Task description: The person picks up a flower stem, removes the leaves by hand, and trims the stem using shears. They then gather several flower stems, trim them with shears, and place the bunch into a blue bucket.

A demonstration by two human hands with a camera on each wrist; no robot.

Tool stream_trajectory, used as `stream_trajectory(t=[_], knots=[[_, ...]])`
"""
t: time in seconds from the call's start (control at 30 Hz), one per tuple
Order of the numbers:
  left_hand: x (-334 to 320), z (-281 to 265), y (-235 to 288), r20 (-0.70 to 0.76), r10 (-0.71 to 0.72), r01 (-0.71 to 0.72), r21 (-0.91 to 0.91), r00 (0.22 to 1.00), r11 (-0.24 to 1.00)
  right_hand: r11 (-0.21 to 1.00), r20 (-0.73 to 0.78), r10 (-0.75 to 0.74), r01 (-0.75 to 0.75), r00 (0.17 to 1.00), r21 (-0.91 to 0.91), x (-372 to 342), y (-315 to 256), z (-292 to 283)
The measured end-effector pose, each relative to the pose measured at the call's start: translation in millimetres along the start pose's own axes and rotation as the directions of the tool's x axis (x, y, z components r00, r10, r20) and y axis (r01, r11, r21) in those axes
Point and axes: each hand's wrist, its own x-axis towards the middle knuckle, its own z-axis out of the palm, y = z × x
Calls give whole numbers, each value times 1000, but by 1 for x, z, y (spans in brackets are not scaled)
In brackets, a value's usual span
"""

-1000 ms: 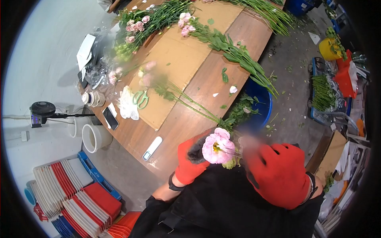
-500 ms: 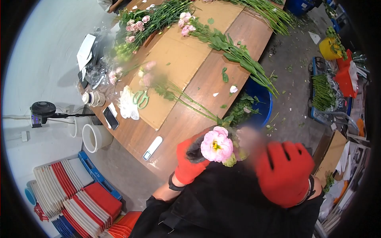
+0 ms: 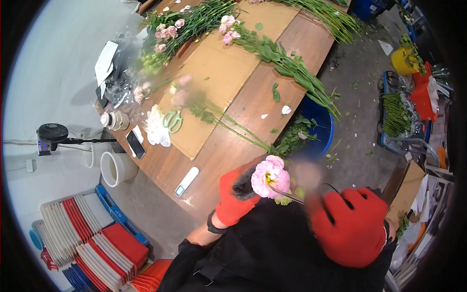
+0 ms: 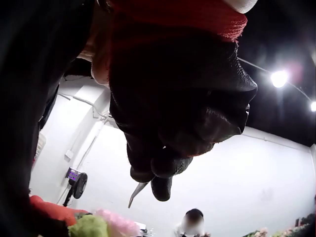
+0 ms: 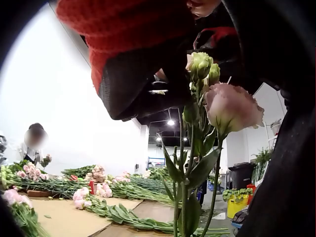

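Observation:
My gloved left hand (image 3: pixel 236 199) holds a pink lisianthus (image 3: pixel 265 180), its bloom facing up; the grip on the stem is mostly hidden behind the bloom. Slim metal tweezers (image 3: pixel 293 196) reach from my gloved right hand (image 3: pixel 352 226) to the bloom's yellow centre. The right fingertips are blurred in the head view. In the left wrist view, a metal tip (image 4: pixel 137 194) pokes out between black-coated fingertips (image 4: pixel 162 190), above the pink bloom. The right wrist view shows the bloom (image 5: pixel 233 111) from the side, with green-white buds (image 5: pixel 200 65) and upright leafy stems beside a glove.
Cut lisianthus stems (image 3: pixel 292 68) lie across the wooden table (image 3: pixel 233 155) and its cardboard sheet (image 3: pixel 219 73). Green-handled scissors (image 3: pixel 172 121), a phone (image 3: pixel 135 144) and a white device (image 3: pixel 187 181) are on the left side. A blue bucket (image 3: pixel 323 134) of leaves stands by the table edge.
The right hand drew back to the right from the bloom, then the tweezers came to its centre again. The left hand and lisianthus have shifted only slightly.

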Motion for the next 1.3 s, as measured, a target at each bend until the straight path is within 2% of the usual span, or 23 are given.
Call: stream_trajectory(t=[0.1, 0.2, 0.3, 0.5, 0.6, 0.8, 0.9, 1.0, 1.1, 1.3], knots=[[0, 0, 2, 8, 4, -4, -43, 1000, 999, 999, -11, -22, 21, 1000, -43, 2, -2, 11], [-1, -2, 0, 18, 3, -3, -7, 1000, 1000, 998, -5, -56, 55, 998, -32, -1, 3, 20], [2, -1, 3, 9, 81, -80, -11, 997, 997, 998, -13, -44, 43, 999, -47, 0, 2, 20], [-1, -3, -11, 23, -9, 8, 51, 1000, 999, 999, 3, -13, 14, 1000, -46, 1, 0, 17], [2, 0, 0, -30, 91, -92, -13, 995, 996, 998, 12, -14, 15, 1000, -58, 0, 0, 16], [3, 1, 3, -43, 83, -85, -34, 996, 996, 997, -12, -1, 0, 1000, -80, 0, -2, 22], [1, 1, 2, -49, 5, -8, -48, 999, 999, 995, -21, 4, -6, 1000, -99, -1, -4, 24], [3, 1, 3, -33, 67, -69, -38, 997, 997, 993, -30, 12, -15, 999, -113, -1, -6, 26], [3, 3, 2, -38, 66, -67, -21, 997, 998, 994, -94, -21, 11, 995, -105, 0, -4, 35], [5, 3, 8, -21, 84, -84, -4, 996, 996, 985, -101, -86, 69, 991, -158, -2, -5, 42]])
